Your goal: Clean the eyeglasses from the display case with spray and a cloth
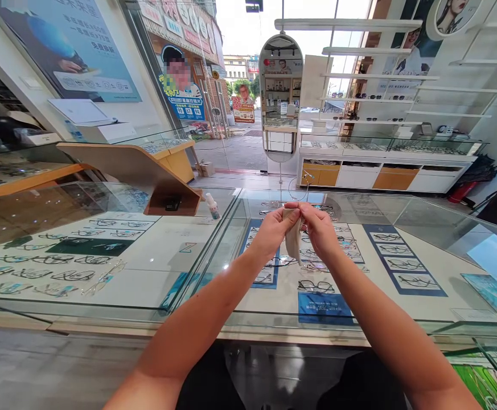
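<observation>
Both my arms reach forward over a glass display case, and the hands meet above its far part. My left hand (274,229) pinches a small light beige cloth (292,242), which hangs down between the hands. Close beside it, my right hand (317,226) has its fingers closed at the cloth's top edge; a thin, shiny thing seems to be there, too small to make out. Under the glass below the hands lie rows of glasses, with one dark-framed pair (315,286) nearest me above a blue card (325,308).
A small spray bottle (212,206) stands on the glass left of my hands, near a wooden stand (175,196). An oval mirror (280,97) rises beyond the case. More glasses fill the left case (154,312). Shelves (372,77) line the back right.
</observation>
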### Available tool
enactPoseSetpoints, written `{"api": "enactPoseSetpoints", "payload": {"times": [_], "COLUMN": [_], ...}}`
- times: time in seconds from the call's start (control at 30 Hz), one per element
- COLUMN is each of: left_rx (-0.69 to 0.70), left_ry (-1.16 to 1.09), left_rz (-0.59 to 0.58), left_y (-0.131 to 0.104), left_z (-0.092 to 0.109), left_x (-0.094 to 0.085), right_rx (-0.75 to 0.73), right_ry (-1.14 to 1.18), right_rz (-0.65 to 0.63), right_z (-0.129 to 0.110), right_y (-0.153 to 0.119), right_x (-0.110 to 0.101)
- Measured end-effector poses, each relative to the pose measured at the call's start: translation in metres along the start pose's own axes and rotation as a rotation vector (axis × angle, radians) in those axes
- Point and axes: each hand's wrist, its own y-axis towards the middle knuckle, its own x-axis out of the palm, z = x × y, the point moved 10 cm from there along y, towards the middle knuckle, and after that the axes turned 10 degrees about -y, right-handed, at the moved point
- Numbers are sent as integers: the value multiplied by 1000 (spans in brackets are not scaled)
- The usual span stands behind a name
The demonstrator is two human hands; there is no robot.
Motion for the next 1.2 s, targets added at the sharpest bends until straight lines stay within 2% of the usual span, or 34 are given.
{"api": "enactPoseSetpoints", "payload": {"times": [0.2, 0.33, 0.47, 0.67, 0.83, 1.0, 1.2], "left_rx": [-6, -60, -78, 37, 92, 69, 39], "left_ry": [36, 97, 172, 203, 153, 94, 126], "left_rz": [-69, -133, -145, -51, 36, 26, -10], "left_y": [1, 4, 2, -3, -4, -3, 2], "left_z": [3, -3, -4, 3, 8, 7, 8], "left_x": [3, 2, -2, -1, 0, 3, -5], "right_rx": [-6, 64, 117, 133, 107, 80, 100], "right_ry": [36, 96, 155, 148, 149, 174, 124], "right_rz": [37, 87, 117, 129, 70, 46, 60], "right_z": [-6, 1, 5, 6, 10, 11, 6], "right_y": [1, 4, 5, 4, 5, 5, 4], "right_x": [-9, -16, -19, -17, -8, -7, -10]}}
